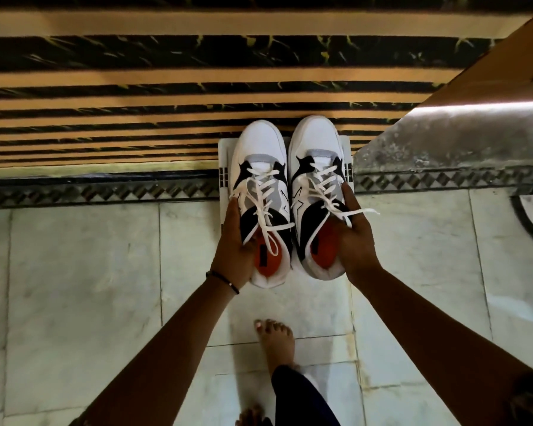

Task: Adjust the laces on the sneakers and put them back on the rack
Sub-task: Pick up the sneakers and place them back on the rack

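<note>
Two white, black and grey sneakers with white laces and orange insoles sit side by side, toes pointing away from me. My left hand [234, 241] grips the outer side and collar of the left sneaker [260, 167]. My right hand [356, 238] grips the collar and outer side of the right sneaker [316, 161]. Both sneakers are over a white plastic rack [223, 173], whose edges show at each side. I cannot tell whether the soles touch it. The laces hang loose, with one end trailing over my right hand.
Black and tan striped stair steps [136, 96] rise just beyond the rack. A grey stone ledge and a wooden panel [462, 136] stand at the right. The floor [83, 287] is pale marble tile. My bare foot [276, 339] is below the sneakers.
</note>
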Motion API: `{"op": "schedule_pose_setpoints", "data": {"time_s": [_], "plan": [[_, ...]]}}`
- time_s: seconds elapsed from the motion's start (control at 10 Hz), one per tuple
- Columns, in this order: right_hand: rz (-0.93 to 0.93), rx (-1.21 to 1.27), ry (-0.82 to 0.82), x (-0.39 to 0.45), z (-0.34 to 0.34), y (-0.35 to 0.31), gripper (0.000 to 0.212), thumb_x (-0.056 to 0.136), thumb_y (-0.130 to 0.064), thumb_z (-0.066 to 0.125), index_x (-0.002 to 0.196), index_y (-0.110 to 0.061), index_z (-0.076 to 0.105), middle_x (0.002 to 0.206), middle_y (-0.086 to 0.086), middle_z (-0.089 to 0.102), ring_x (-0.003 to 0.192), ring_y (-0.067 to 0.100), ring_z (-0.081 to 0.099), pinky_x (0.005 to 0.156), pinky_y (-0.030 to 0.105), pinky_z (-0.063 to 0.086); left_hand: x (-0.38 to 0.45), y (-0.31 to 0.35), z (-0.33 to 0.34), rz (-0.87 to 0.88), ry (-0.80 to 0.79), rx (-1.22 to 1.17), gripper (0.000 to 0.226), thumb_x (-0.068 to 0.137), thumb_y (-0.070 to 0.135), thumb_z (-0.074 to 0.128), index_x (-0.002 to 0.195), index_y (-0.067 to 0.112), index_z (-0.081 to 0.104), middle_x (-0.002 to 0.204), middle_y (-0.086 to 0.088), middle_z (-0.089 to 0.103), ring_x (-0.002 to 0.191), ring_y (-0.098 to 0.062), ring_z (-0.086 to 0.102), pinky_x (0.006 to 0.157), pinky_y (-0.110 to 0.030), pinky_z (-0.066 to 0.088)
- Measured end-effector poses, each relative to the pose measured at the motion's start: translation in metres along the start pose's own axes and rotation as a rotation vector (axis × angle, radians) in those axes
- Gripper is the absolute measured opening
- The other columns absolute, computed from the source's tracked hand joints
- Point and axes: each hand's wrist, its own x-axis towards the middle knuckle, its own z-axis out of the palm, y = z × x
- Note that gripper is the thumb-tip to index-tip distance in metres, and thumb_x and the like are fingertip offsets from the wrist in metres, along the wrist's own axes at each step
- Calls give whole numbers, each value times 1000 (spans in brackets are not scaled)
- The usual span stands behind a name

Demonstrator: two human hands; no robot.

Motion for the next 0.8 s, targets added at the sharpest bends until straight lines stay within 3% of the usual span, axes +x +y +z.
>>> {"op": "schedule_pose_setpoints", "data": {"time_s": [0.2, 0.3, 0.4, 0.5, 0.6, 0.7, 0.8], "plan": [[-65, -86, -33, -2, 0, -2, 58, 83, -21, 53, 130, -51, 42, 139, -7, 53, 125, 15, 52, 108, 47, 38, 2, 2, 2, 3, -13, 40, 75, 83, 20, 48, 147, 21, 8, 156, -5, 21, 144, -20, 20, 118, -48, 23], [-206, -24, -90, 15, -3, -30, 58, 84, -23, 52, 131, -52, 38, 144, -9, 46, 130, 13, 46, 109, 41, 36, 5, 2, 3, 22, -7, 35, 77, 83, 20, 51, 146, 23, 8, 155, -4, 22, 143, -19, 22, 117, -49, 24], [-38, -317, -83, 64, -24, 131, 55, 89, -28, 54, 132, -54, 30, 133, -22, 52, 120, 2, 53, 101, 25, 40, 7, 7, 3, 22, 11, 37, 77, 83, 22, 55, 146, 19, 10, 154, -5, 24, 142, -19, 24, 117, -47, 25], [44, -719, -331, 32, 7, 349, 55, 88, -47, 49, 134, -56, 22, 117, -9, 59, 104, 22, 65, 87, 38, 35, 11, 17, 4, 33, 30, 19, 74, 85, 14, 56, 146, 14, 14, 152, -10, 28, 140, -20, 27, 117, -44, 25], [13, -941, -438, -8, 28, 370, 37, 87, -18, 37, 121, -32, 40, 108, 7, 61, 87, 31, 65, 70, 39, 45, 10, 18, 2, 45, -1, 83, 72, 86, 16, 57, 145, 13, 16, 151, -11, 30, 139, -20, 28, 117, -41, 24], [-110, -576, -367, 15, -27, 103, 40, 86, -14, 45, 122, -27, 51, 119, 6, 57, 106, 28, 63, 80, 40, 49, 2, 22, -11, 45, -33, 119, 68, 83, 18, 61, 141, 12, 25, 145, -11, 40, 133, -21, 37, 114, -38, 30], [-139, -293, -92, -50, -25, -27, 49, 77, -12, 63, 123, -28, 55, 125, -3, 62, 114, 14, 56, 97, 34, 46, -40, 42, -16, 42, 61, 63, 58, 86, 17, 58, 138, 12, 33, 142, -9, 43, 131, -22, 39, 109, -30, 31]]}}
